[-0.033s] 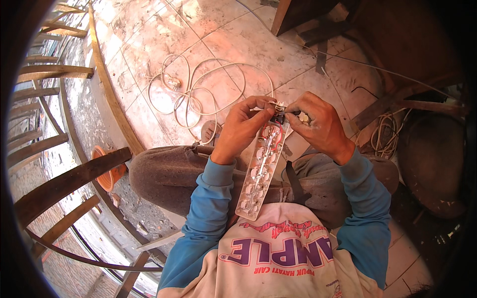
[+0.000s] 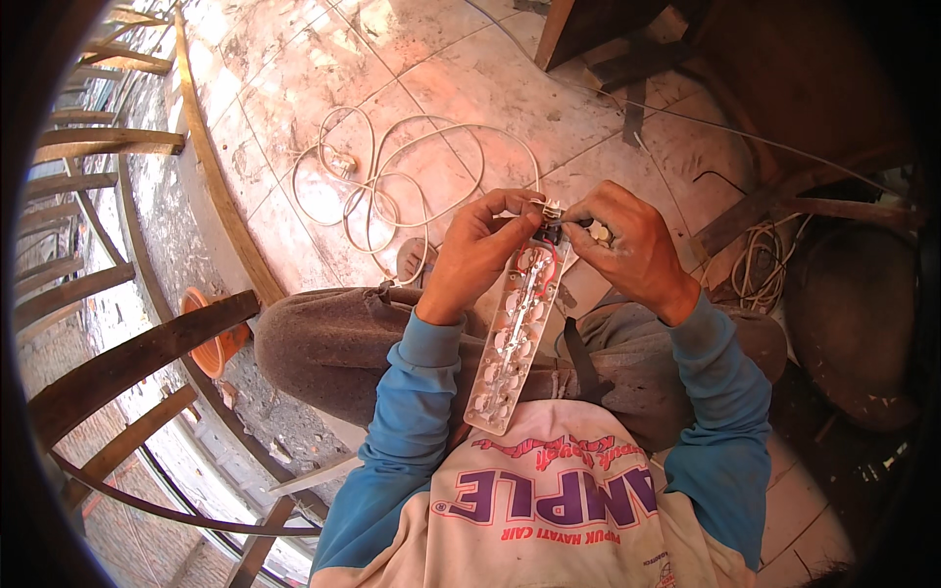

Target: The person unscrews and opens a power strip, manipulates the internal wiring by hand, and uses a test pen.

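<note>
An opened power strip (image 2: pixel 501 367) lies lengthwise before my body, its near end against my shirt. Bare metal strips and round socket recesses show inside it. At its far end are a small dark part (image 2: pixel 549 234) and a loop of red wire (image 2: pixel 553 271). My left hand (image 2: pixel 469 257) is closed there, thumb and fingers pinching the far end where a white cable comes in. Close beside it, my right hand (image 2: pixel 635 240) is closed around a small tool with a pale yellowish rounded end (image 2: pixel 601 233). Its tip and exact kind are hidden by the fingers.
White cable (image 2: pixel 480 162) lies in loose loops on the dirty tiled floor (image 2: pixel 431 78). An orange pot (image 2: pixel 218 343) stands at left by a curved wooden railing (image 2: pixel 147 345). A coiled cable (image 2: pixel 763 263) and dark round object (image 2: pixel 858 323) are at right, below wooden furniture (image 2: pixel 598 29).
</note>
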`<state>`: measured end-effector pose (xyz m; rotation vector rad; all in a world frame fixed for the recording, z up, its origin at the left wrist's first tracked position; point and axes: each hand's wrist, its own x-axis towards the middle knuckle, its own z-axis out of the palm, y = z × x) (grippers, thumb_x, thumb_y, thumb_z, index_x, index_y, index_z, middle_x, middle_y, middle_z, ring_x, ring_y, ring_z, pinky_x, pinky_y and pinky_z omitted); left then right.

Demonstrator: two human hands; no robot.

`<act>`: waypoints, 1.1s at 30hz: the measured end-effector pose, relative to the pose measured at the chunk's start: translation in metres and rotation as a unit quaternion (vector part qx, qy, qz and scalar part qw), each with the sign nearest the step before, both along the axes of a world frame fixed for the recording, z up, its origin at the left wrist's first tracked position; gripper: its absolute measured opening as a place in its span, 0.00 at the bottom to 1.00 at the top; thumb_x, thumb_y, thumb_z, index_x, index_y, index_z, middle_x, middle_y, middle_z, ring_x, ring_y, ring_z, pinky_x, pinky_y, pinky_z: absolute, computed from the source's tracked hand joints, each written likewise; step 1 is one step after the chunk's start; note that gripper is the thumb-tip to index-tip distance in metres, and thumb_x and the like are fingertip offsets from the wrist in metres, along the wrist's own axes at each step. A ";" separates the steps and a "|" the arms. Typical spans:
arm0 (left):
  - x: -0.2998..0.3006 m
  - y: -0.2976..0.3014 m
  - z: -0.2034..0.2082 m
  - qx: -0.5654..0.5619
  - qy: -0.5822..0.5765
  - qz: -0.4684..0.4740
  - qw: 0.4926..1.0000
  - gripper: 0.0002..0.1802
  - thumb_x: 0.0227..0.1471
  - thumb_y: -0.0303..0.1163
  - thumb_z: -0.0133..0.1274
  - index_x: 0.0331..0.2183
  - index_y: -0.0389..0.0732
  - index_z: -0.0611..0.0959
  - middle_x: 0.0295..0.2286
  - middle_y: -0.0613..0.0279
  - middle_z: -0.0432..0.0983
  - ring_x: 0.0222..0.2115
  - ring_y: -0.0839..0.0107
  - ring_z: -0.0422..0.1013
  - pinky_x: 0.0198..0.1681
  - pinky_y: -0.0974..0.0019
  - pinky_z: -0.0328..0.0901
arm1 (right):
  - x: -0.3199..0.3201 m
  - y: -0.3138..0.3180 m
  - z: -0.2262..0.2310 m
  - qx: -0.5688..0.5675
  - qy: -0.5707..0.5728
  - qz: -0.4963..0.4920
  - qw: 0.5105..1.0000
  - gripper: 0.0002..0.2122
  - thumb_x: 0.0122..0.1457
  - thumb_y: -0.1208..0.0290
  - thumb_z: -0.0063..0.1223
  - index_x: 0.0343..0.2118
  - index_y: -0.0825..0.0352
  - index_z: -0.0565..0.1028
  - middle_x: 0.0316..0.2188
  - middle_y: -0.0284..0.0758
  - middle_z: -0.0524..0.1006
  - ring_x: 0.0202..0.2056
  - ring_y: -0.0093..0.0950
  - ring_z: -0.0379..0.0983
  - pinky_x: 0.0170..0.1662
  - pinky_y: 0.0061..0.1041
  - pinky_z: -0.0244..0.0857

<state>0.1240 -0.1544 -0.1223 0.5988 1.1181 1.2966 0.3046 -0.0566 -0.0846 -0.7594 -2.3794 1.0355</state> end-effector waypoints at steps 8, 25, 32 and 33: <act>0.002 0.001 -0.003 0.001 -0.004 0.007 1.000 0.09 0.57 0.28 0.54 0.38 0.33 0.80 0.40 0.63 0.76 0.27 0.85 0.67 0.32 0.78 0.64 | -0.001 0.000 0.002 0.045 -0.009 0.000 0.999 0.06 0.51 0.75 0.61 0.32 0.67 0.76 0.29 0.37 0.74 0.28 0.37 0.75 0.29 0.31 0.69; 0.002 0.000 -0.004 0.018 0.004 -0.001 1.000 0.09 0.57 0.29 0.54 0.38 0.33 0.80 0.43 0.61 0.75 0.29 0.83 0.67 0.35 0.76 0.64 | 0.001 0.002 0.003 0.028 -0.026 -0.001 0.999 0.06 0.50 0.74 0.61 0.30 0.67 0.76 0.27 0.38 0.73 0.27 0.37 0.74 0.29 0.31 0.68; 0.003 0.000 -0.002 0.015 0.006 -0.008 1.000 0.08 0.58 0.27 0.52 0.38 0.33 0.80 0.44 0.61 0.75 0.30 0.83 0.67 0.36 0.76 0.64 | 0.003 0.004 0.005 0.024 -0.039 0.010 0.999 0.05 0.50 0.75 0.61 0.29 0.67 0.76 0.25 0.38 0.73 0.26 0.37 0.74 0.29 0.31 0.67; 0.003 0.000 -0.003 0.016 0.006 -0.010 1.000 0.08 0.58 0.27 0.52 0.38 0.33 0.80 0.44 0.61 0.75 0.30 0.82 0.68 0.36 0.76 0.64 | 0.003 0.004 0.006 0.023 -0.047 0.014 0.999 0.05 0.49 0.75 0.60 0.29 0.67 0.76 0.25 0.38 0.73 0.26 0.37 0.74 0.29 0.31 0.67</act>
